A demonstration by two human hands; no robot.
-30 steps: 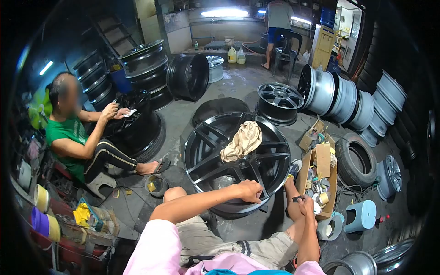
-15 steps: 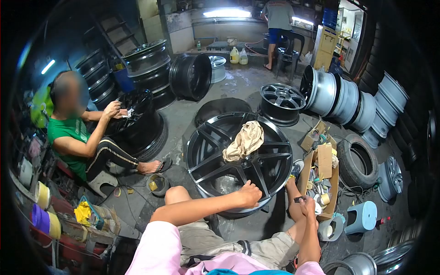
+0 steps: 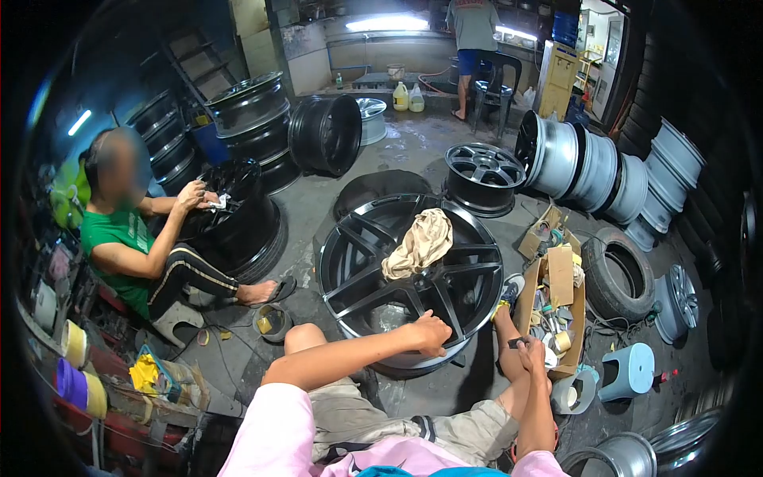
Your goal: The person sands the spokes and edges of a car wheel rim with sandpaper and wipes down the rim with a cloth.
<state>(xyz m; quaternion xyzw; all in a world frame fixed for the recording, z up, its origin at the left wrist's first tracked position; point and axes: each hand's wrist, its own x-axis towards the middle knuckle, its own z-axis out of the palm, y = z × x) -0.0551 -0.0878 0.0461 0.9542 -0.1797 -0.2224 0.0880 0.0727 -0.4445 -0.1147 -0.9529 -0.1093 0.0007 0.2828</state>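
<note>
A large dark multi-spoke wheel rim (image 3: 358, 296) lies face up before my knees, with a crumpled beige cloth (image 3: 419, 245) over its upper spokes. My left hand (image 3: 430, 333) rests on the rim's near spokes, its fingers curled; whatever they may hold is hidden. Off the rim's right side, over my lower leg, my right hand (image 3: 532, 354) is closed on a small dark piece (image 3: 515, 343). Beside that hand stands an open cardboard box (image 3: 569, 359) holding sanding supplies and several small items.
A person in green (image 3: 119, 238) sits at the left, working on a black rim (image 3: 238, 230). Another person (image 3: 474, 40) stands at the back. A tire (image 3: 602, 290), a light blue stool (image 3: 627, 372) and a silver rim (image 3: 676, 306) are at the right; a smaller rim (image 3: 486, 179) lies beyond.
My left hand has shifted slightly on the near spokes and its wrist is turned a little. The right hand stays nearly where it was. The view has moved slightly.
</note>
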